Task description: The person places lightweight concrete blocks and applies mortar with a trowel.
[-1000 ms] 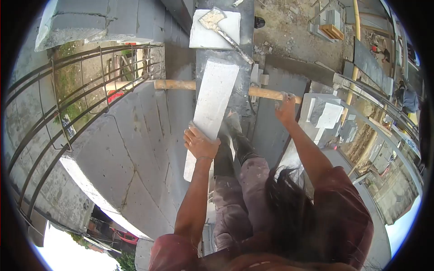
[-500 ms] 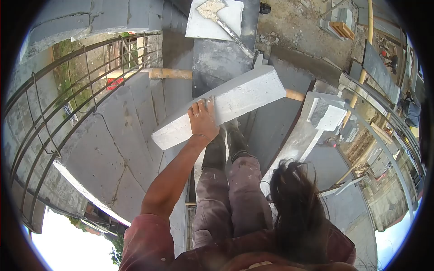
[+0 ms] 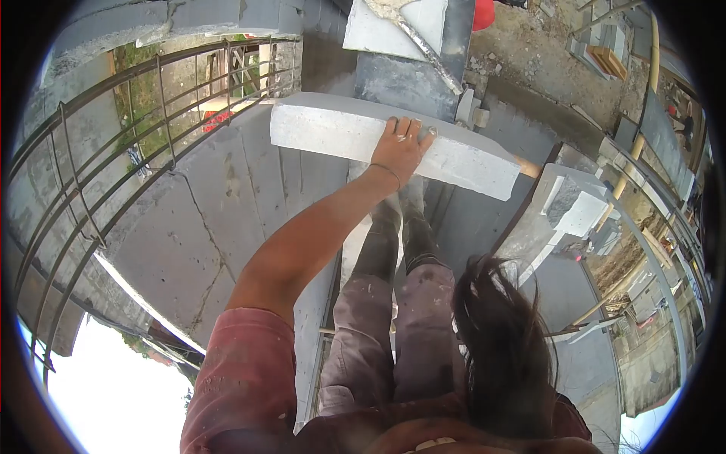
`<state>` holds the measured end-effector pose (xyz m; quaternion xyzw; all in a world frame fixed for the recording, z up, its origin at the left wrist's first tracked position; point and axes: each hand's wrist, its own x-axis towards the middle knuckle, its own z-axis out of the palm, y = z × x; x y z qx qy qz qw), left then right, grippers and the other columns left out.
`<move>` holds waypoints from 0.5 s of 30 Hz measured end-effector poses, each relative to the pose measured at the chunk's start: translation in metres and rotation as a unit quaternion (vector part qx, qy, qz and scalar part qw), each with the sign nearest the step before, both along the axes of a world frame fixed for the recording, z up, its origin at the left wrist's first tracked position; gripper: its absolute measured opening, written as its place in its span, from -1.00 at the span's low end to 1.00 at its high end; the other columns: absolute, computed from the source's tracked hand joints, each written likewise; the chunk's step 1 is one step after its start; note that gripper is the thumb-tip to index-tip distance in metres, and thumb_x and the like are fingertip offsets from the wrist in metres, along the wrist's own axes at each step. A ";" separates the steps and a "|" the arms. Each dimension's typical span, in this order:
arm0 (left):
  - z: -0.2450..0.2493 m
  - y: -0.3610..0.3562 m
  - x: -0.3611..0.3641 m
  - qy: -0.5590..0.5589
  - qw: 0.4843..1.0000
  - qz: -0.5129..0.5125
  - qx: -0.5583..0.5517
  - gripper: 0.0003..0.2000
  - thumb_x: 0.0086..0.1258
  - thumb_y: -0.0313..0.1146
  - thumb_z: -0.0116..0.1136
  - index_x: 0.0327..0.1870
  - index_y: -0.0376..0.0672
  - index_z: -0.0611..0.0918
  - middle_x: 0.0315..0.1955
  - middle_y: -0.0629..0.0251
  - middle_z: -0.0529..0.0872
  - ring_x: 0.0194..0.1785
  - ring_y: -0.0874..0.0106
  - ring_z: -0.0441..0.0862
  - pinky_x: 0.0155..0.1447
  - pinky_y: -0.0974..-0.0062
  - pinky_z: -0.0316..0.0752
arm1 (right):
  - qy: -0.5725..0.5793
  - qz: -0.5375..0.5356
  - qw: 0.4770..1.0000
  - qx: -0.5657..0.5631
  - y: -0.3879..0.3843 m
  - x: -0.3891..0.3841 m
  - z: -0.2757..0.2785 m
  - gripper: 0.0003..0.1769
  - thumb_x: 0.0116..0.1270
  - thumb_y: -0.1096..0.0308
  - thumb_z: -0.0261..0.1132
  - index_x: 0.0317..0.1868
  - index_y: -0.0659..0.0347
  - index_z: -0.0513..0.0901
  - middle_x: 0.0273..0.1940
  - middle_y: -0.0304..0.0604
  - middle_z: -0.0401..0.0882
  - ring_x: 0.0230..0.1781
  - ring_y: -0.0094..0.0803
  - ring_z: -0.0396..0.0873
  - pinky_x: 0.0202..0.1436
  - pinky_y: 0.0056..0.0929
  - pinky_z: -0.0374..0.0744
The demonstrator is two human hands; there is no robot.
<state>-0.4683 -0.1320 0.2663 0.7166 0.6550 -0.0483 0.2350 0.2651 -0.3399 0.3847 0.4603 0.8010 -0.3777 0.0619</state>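
A long, pale grey aerated concrete block (image 3: 325, 129) lies across the view in front of my legs, its right end lower in view than its left. My left hand (image 3: 402, 147) grips it right of its middle, fingers over the top edge and thumb side hidden. Just beyond the block is a dark, dusty board (image 3: 404, 82). On that board rests a white slab (image 3: 363, 30), and across it lies a mortar-crusted tool (image 3: 427, 49) with a long handle. My right hand is out of sight; hair covers part of that side.
Grey block walls (image 3: 219, 204) curve along the left, with a steel rebar cage (image 3: 98, 144) beside them. To the right stand a wall end with a broken block (image 3: 578, 204) and bamboo poles (image 3: 654, 53). Small block pieces (image 3: 470, 110) sit by the board. A red object (image 3: 482, 13) shows at the top.
The block has swung round: its left end has risen in view and its right end has dropped. My left hand has shifted right and up with it. The camera view has shifted slightly.
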 end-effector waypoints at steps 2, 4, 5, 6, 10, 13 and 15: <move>-0.011 0.013 -0.014 0.016 0.999 -0.013 -0.049 -0.28 0.28 -0.17 0.40 0.52 -0.02 0.47 0.34 0.03 0.51 0.40 0.12 0.38 0.54 0.09 0.16 | -0.012 -0.053 0.998 -0.039 0.013 0.072 0.027 -0.80 0.25 0.32 0.45 -0.15 0.15 0.71 -0.19 -0.04 0.67 -0.18 -0.07 0.66 -0.14 -0.13 0.67; -0.045 0.023 -0.023 0.060 0.998 -0.027 0.027 -0.36 0.37 -0.22 0.30 0.52 0.00 0.47 0.38 0.03 0.49 0.44 0.13 0.37 0.58 0.05 0.10 | -0.017 -0.097 0.993 -0.070 0.036 0.115 0.018 -0.80 0.26 0.32 0.43 -0.14 0.18 0.70 -0.21 -0.04 0.67 -0.20 -0.10 0.67 -0.16 -0.15 0.67; -0.049 0.036 -0.021 0.046 0.999 -0.002 0.003 -0.47 0.49 -0.31 0.15 0.50 0.00 0.48 0.42 0.04 0.48 0.46 0.13 0.37 0.60 0.00 0.07 | -0.020 -0.115 0.990 -0.082 0.048 0.133 0.016 -0.79 0.26 0.32 0.42 -0.13 0.18 0.70 -0.21 -0.04 0.67 -0.21 -0.11 0.67 -0.17 -0.15 0.67; -0.048 0.041 -0.018 0.053 0.999 0.002 0.000 -0.47 0.49 -0.31 0.15 0.50 0.00 0.48 0.42 0.04 0.48 0.46 0.13 0.37 0.60 0.00 0.07 | -0.026 -0.131 0.986 -0.098 0.060 0.146 0.019 -0.79 0.27 0.32 0.41 -0.13 0.19 0.70 -0.22 -0.04 0.67 -0.21 -0.12 0.67 -0.18 -0.16 0.67; -0.049 0.035 -0.019 0.067 0.997 0.016 -0.038 -0.46 0.58 -0.36 -0.01 0.59 0.06 0.38 0.45 0.08 0.47 0.55 0.15 0.32 0.69 -0.12 -0.09 | -0.038 -0.176 0.973 -0.148 0.135 0.133 -0.018 -0.78 0.28 0.32 0.38 -0.11 0.23 0.70 -0.26 -0.04 0.67 -0.24 -0.18 0.68 -0.22 -0.19 0.66; -0.029 0.032 -0.015 0.053 0.994 0.013 -0.093 -0.40 0.61 -0.35 -0.07 0.67 0.10 0.24 0.54 0.02 0.36 0.66 0.09 0.15 0.71 -0.22 -0.26 | -0.052 -0.222 0.958 -0.174 0.170 0.077 -0.057 -0.77 0.30 0.32 0.36 -0.10 0.26 0.70 -0.28 -0.04 0.67 -0.26 -0.22 0.68 -0.25 -0.21 0.66; -0.016 0.028 -0.004 0.054 0.994 0.063 -0.065 -0.38 0.61 -0.34 -0.07 0.69 0.08 0.21 0.58 0.00 0.30 0.69 0.07 0.06 0.70 -0.24 -0.28 | -0.070 -0.258 0.943 -0.199 0.168 0.024 -0.071 -0.76 0.31 0.33 0.34 -0.09 0.28 0.70 -0.30 -0.04 0.67 -0.28 -0.24 0.68 -0.28 -0.23 0.66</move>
